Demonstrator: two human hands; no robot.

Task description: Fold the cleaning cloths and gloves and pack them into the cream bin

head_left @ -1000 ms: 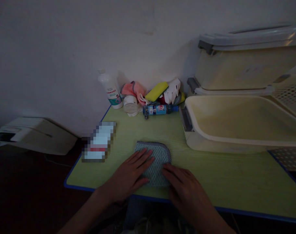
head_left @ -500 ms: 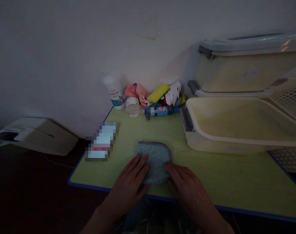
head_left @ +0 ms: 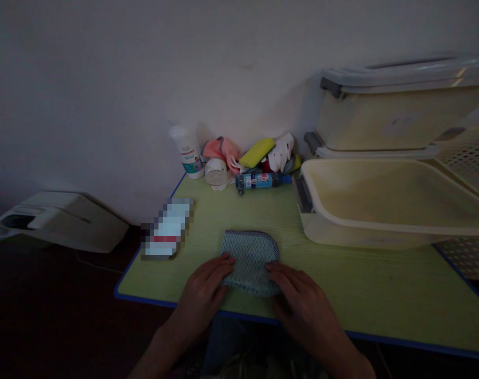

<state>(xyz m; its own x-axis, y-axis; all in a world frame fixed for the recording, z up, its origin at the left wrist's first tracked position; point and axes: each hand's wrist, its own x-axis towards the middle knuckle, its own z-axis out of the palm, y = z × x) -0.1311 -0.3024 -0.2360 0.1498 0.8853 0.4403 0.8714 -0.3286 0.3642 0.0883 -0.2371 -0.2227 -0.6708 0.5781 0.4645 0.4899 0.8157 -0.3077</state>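
A light blue-green textured cleaning cloth point(head_left: 249, 258) lies folded near the table's front edge, with dark checked trim along its far and right sides. My left hand point(head_left: 203, 287) has its fingers closed on the cloth's left side, the thumb tucked low by the near edge. At the right side, my right hand point(head_left: 300, 292) holds the cloth's border with bent fingers. Its thumb is partly hidden below the near edge.
The green table point(head_left: 342, 295) has a blue rim. A blurred-out phone-like panel point(head_left: 168, 229) lies left. Behind stand a white bottle point(head_left: 187, 152), a tub point(head_left: 216, 172), a blue bottle point(head_left: 261, 180), and a yellow sponge point(head_left: 257, 152). An open cream bin point(head_left: 350, 231) sits right.
My left hand has slid left and back from the top of the cloth to its left edge. My right hand stays almost in place. The view has shifted slightly.
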